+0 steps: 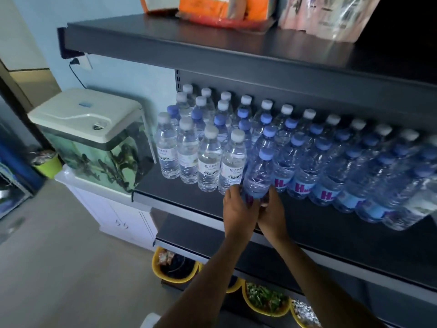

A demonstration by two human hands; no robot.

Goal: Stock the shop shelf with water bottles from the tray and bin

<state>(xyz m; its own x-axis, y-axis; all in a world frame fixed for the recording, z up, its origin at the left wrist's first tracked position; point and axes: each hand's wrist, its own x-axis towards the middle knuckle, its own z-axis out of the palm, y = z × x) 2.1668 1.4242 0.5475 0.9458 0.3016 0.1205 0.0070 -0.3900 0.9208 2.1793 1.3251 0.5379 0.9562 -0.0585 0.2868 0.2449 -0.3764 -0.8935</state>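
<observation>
Both my hands grip the lower part of one blue-capped water bottle (259, 175), which stands upright near the front of the dark middle shelf (179, 197). My left hand (237, 209) wraps its left side and my right hand (272, 210) its right side. Behind and to the right stand several rows of blue-capped bottles (326, 166). To the left stand several white-capped bottles (208, 159). No tray or bin is in view.
A fish tank (94, 143) sits on a white cabinet (113, 214) left of the shelf. The upper shelf (212, 50) carries orange and pink packets. Yellow bowls (175, 268) of goods sit on the floor below.
</observation>
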